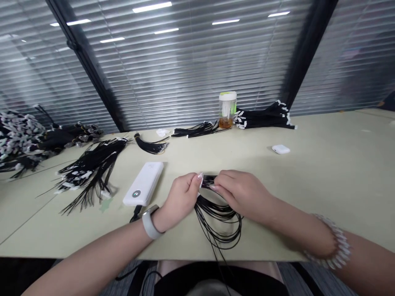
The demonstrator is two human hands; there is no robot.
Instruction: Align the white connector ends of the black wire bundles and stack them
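Observation:
Between my two hands is a bundle of thin black cables (220,211), looped downward over the near part of the table. My left hand (184,196) is closed on the bundle at a white band (201,180), its thumb lying on top. To the right, my right hand (242,193) pinches the same cables a short way along, fingers curled. A short flat stretch of strands shows between the hands. Some cable ends hang past the table's front edge toward my lap.
A white power bank (144,183) with a plugged-in lead lies left of my hands. More black cable bundles (95,162) lie at the left, others (265,116) at the back. A lidded cup (227,110) and a white earbud case (280,149) stand beyond my right hand.

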